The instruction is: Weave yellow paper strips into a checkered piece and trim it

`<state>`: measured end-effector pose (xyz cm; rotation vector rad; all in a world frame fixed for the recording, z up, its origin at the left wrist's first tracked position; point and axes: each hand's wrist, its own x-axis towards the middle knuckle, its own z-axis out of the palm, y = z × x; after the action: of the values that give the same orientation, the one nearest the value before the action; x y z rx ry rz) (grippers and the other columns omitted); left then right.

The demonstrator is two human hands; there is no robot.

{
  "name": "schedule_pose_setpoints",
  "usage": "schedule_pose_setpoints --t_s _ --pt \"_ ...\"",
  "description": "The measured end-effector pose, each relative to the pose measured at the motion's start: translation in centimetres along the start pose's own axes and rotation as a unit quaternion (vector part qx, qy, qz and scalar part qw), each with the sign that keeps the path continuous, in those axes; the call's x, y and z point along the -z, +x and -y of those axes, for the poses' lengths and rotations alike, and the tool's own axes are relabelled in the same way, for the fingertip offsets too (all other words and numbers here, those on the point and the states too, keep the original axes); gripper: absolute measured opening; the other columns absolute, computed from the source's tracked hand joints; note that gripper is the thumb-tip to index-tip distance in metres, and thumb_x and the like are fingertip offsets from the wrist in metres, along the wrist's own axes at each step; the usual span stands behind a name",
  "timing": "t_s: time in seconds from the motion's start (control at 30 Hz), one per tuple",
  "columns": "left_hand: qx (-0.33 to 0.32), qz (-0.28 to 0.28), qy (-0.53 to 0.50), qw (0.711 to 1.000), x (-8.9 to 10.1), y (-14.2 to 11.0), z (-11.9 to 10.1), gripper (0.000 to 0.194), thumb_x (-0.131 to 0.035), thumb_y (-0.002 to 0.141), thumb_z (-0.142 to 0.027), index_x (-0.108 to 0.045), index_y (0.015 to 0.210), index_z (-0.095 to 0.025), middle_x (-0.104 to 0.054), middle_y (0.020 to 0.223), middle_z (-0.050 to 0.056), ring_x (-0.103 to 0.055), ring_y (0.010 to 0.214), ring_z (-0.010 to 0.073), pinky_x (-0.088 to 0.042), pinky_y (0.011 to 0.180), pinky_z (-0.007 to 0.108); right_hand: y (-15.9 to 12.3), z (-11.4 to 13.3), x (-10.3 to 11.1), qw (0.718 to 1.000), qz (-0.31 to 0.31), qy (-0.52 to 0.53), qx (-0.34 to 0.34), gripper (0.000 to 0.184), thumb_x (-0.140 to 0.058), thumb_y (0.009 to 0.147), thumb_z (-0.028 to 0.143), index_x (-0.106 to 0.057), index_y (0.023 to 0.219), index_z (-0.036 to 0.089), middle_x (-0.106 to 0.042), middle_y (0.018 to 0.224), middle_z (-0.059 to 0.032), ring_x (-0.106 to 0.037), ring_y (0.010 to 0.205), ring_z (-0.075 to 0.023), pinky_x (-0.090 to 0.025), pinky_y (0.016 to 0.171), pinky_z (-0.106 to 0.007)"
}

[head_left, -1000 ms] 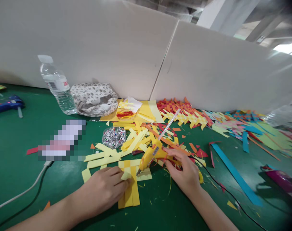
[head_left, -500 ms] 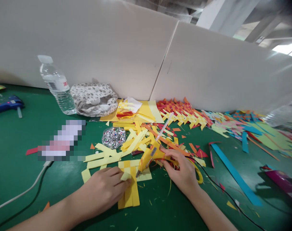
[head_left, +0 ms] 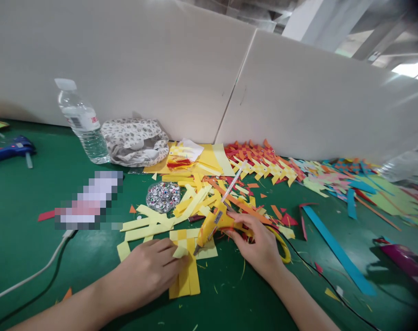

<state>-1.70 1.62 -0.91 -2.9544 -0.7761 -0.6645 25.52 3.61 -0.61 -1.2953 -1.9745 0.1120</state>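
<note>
A yellow hot glue gun (head_left: 209, 227) with a clear glue stick out of its back is gripped in my right hand (head_left: 259, 241). Its nozzle points down at a woven paper piece (head_left: 184, 285) of yellow and pale yellow strips, lying on the green table. My left hand (head_left: 155, 271) presses on the left side of that piece, fingers closed on a folded-up pale yellow strip (head_left: 180, 252). The left fingertips are partly hidden by the paper. Yellow scissors handles (head_left: 285, 248) show beside my right hand.
Loose paper strips (head_left: 150, 230) and a pack of googly eyes (head_left: 163, 196) lie beyond my hands. A water bottle (head_left: 81, 122), a patterned cloth bag (head_left: 135, 142) and a blurred-out object (head_left: 92, 200) stand left. Woven paper fish (head_left: 264, 161) pile near the partition. A black cord (head_left: 319, 271) trails right.
The glue gun has tilted slightly, its nozzle shifting a little left and down on the paper. My left hand stays practically still.
</note>
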Motion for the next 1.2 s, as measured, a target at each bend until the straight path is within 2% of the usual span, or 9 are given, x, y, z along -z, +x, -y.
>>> schedule_pose_setpoints --t_s 0.2,0.37,0.47,0.6,0.67,0.77,0.87,1.03,1.2 --pt "-0.002 0.012 -0.006 1.000 0.1 0.0 0.0 0.020 -0.043 0.089 -0.016 -0.056 0.104 -0.016 -0.061 0.073 0.004 -0.055 0.068 0.0171 -0.046 0.060 0.027 0.0 -0.2 0.1 0.999 -0.025 0.008 -0.033 0.028 -0.064 0.074 0.023 -0.047 0.095 0.024 -0.066 0.104 -0.0078 -0.064 0.095 -0.0240 -0.054 0.081 -0.039" --pt "0.004 0.017 -0.008 1.000 -0.1 0.0 0.0 0.016 -0.044 0.088 -0.016 -0.057 0.097 -0.017 -0.061 0.071 0.002 -0.054 0.066 0.0174 -0.045 0.058 0.028 0.1 -0.3 0.2 0.999 0.028 -0.004 -0.041 0.029 -0.063 0.074 0.024 -0.048 0.099 0.024 -0.065 0.104 -0.0063 -0.063 0.096 -0.0238 -0.053 0.082 -0.040" --pt "0.004 0.023 -0.006 1.000 -0.1 -0.1 0.0 0.018 -0.045 0.088 -0.015 -0.056 0.102 -0.018 -0.062 0.075 0.002 -0.056 0.067 0.0170 -0.047 0.059 0.028 0.4 -0.3 0.6 0.997 -0.026 0.001 -0.071 0.030 -0.065 0.072 0.029 -0.048 0.096 0.023 -0.064 0.103 -0.0084 -0.063 0.094 -0.0245 -0.054 0.079 -0.039" --pt "0.009 0.016 0.000 1.000 -0.1 0.0 -0.1 0.034 -0.044 0.088 -0.014 -0.045 0.121 -0.019 -0.066 0.087 0.004 -0.060 0.074 0.0171 -0.050 0.062 0.027 0.9 -0.7 1.3 0.988 -0.094 0.001 -0.122 0.033 -0.067 0.070 0.034 -0.047 0.094 0.022 -0.064 0.101 -0.0088 -0.062 0.093 -0.0249 -0.053 0.078 -0.039" --pt "0.025 -0.012 0.002 1.000 -0.1 0.1 -0.3 0.028 -0.043 0.089 -0.015 -0.047 0.116 -0.018 -0.066 0.083 0.004 -0.061 0.071 0.0157 -0.051 0.060 0.025 1.1 -1.0 1.5 0.983 -0.112 -0.018 -0.142 0.035 -0.068 0.068 0.036 -0.047 0.093 0.023 -0.064 0.098 -0.0080 -0.063 0.090 -0.0245 -0.054 0.075 -0.038" --pt "0.045 -0.051 -0.010 0.998 -0.3 0.1 -0.4 0.013 -0.041 0.089 -0.016 -0.052 0.097 -0.017 -0.064 0.074 0.004 -0.061 0.065 0.0136 -0.050 0.059 0.023 1.2 -1.6 1.6 0.980 -0.101 -0.063 -0.159 0.035 -0.066 0.068 0.037 -0.046 0.093 0.023 -0.064 0.096 -0.0074 -0.063 0.089 -0.0250 -0.053 0.073 -0.038" --pt "0.051 -0.054 -0.021 0.997 -0.5 0.0 -0.4 0.009 -0.043 0.089 -0.016 -0.051 0.086 -0.017 -0.063 0.074 0.003 -0.060 0.064 0.0130 -0.050 0.059 0.023 1.1 -2.0 1.4 0.982 -0.065 -0.086 -0.154 0.033 -0.064 0.069 0.037 -0.045 0.093 0.023 -0.063 0.094 -0.0068 -0.063 0.089 -0.0250 -0.052 0.073 -0.038" --pt "0.046 -0.013 -0.003 0.999 -0.6 -0.2 -0.3 0.009 -0.044 0.088 -0.016 -0.051 0.081 -0.018 -0.063 0.074 0.003 -0.060 0.069 0.0144 -0.049 0.060 0.023 0.9 -2.2 1.1 0.982 -0.022 -0.127 -0.141 0.031 -0.062 0.071 0.034 -0.045 0.094 0.023 -0.063 0.095 -0.0072 -0.062 0.087 -0.0253 -0.051 0.073 -0.040" --pt "0.026 0.027 0.009 0.999 -0.3 -0.2 -0.2 0.009 -0.044 0.088 -0.016 -0.052 0.083 -0.018 -0.064 0.084 0.003 -0.059 0.076 0.0161 -0.049 0.064 0.026 1.2 -1.0 1.5 0.986 -0.071 -0.153 -0.014 0.023 -0.060 0.074 0.029 -0.049 0.093 0.020 -0.060 0.105 -0.0103 -0.056 0.099 -0.0257 -0.044 0.086 -0.043"
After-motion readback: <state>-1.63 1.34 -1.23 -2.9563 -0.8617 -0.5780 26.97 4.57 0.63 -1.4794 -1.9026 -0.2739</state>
